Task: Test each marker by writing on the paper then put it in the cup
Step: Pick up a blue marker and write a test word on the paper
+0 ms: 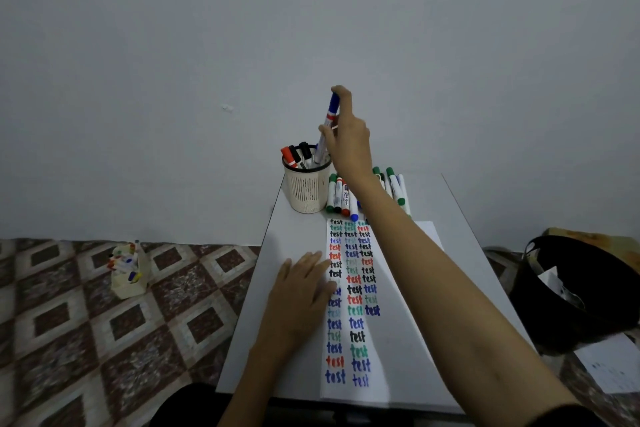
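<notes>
Left hand: flat, fingers straight, fingertips on the left edge of the paper, probably to keep the sheet from sliding on the surface. Cup: upright at the far end, already holding red and black markers. Blue marker: pinched by the right hand between thumb and fingers, lower end entering the cup's mouth. Its long axis is near vertical, blue cap uppermost, top leaning slightly right, which suits a straight drop. Untested markers lie just beside the cup, their long axes running toward the wall.
</notes>
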`<act>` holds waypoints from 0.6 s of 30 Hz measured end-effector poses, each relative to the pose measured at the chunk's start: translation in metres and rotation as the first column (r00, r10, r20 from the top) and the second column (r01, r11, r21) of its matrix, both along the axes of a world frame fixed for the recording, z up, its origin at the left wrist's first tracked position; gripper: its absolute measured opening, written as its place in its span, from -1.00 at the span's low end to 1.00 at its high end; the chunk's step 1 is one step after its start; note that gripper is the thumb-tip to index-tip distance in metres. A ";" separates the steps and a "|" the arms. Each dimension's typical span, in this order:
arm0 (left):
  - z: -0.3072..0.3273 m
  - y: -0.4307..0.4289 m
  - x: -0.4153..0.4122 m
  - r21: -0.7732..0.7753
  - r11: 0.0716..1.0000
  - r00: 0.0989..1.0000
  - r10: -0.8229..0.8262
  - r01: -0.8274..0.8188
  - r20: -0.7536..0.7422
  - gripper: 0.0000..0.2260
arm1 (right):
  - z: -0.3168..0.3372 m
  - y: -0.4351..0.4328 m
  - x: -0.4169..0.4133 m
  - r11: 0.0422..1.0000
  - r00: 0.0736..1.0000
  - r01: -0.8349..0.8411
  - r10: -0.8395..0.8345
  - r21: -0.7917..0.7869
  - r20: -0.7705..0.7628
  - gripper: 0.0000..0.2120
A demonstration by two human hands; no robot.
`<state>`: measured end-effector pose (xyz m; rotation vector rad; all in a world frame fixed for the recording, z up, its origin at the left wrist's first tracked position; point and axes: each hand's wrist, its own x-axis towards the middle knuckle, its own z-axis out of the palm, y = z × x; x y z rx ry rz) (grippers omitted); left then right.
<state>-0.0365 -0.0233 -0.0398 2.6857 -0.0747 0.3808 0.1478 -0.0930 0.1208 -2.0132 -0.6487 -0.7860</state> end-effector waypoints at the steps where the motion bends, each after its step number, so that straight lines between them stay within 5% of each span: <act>1: 0.000 0.000 0.000 0.000 1.000 1.000 0.002 -0.002 0.000 -0.52 | -0.007 0.001 0.004 0.997 1.000 0.010 -0.011 -0.081 -0.010 -0.50; 5: -0.001 0.001 0.002 -0.010 1.000 1.000 -0.001 0.001 0.001 -0.56 | -0.035 0.000 0.014 0.918 0.994 0.085 -0.107 -0.387 -0.035 -0.65; 11: -0.002 0.002 0.002 -0.045 0.999 1.000 -0.015 0.016 0.008 -0.47 | -0.048 -0.020 0.018 0.958 0.997 0.026 -0.046 -0.285 -0.063 -0.58; 14: -0.003 0.003 0.002 -0.058 0.998 1.000 -0.020 0.021 0.019 -0.41 | -0.061 -0.050 0.025 0.956 0.948 0.160 -0.218 -0.245 -0.233 -0.51; 18: -0.002 0.002 0.002 -0.076 0.997 1.000 -0.018 0.020 0.025 -0.39 | -0.094 -0.098 0.035 0.855 0.790 0.273 -0.460 -0.441 -0.405 -0.67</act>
